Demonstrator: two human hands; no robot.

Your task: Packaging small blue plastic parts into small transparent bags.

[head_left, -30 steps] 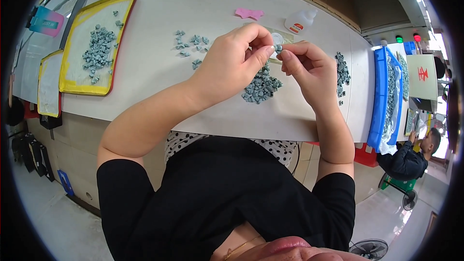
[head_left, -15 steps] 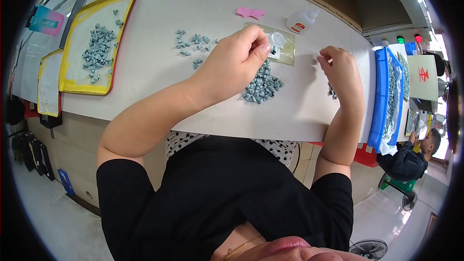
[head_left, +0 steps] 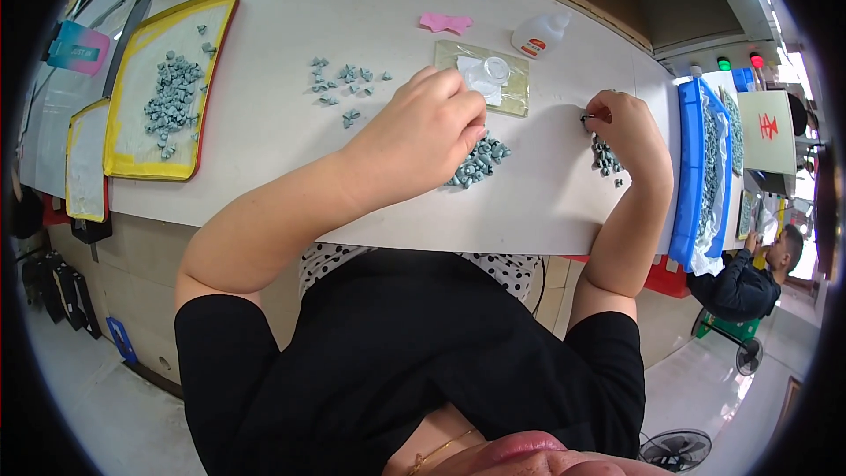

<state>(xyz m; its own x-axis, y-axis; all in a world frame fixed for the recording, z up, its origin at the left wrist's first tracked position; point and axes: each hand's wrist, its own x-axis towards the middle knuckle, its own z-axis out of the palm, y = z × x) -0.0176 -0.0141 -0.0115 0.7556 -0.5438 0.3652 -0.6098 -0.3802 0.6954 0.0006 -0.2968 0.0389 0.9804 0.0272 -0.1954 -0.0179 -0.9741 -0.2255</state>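
Observation:
My left hand [head_left: 427, 123] is closed, its fingertips pinched together at the edge of a pile of small grey-green moulded parts [head_left: 483, 159]. Whatever is between those fingertips is hidden. Over to the right, my right hand [head_left: 627, 128] pinches a small dark piece [head_left: 586, 120] above a little heap of dark pieces [head_left: 605, 157]. Beyond the left hand lies a flat yellowish pad [head_left: 520, 99] that carries a white sheet and a round clear dish [head_left: 496, 69]. Several more grey-green parts [head_left: 350, 75] lie in loose groups left of the pad.
At the left stands a yellow-rimmed tray [head_left: 214, 62] of grey-green parts, beside a smaller tray [head_left: 86, 159]. A pink cut-out piece [head_left: 446, 23] and a white bottle [head_left: 540, 35] lie farther back. A blue crate [head_left: 690, 176] borders the right; another person [head_left: 749, 286] sits beyond.
My left hand has come away from the dish, down and slightly left to the grey-green pile. My right fingertips have lowered toward the dark heap, and a dark piece now shows between them.

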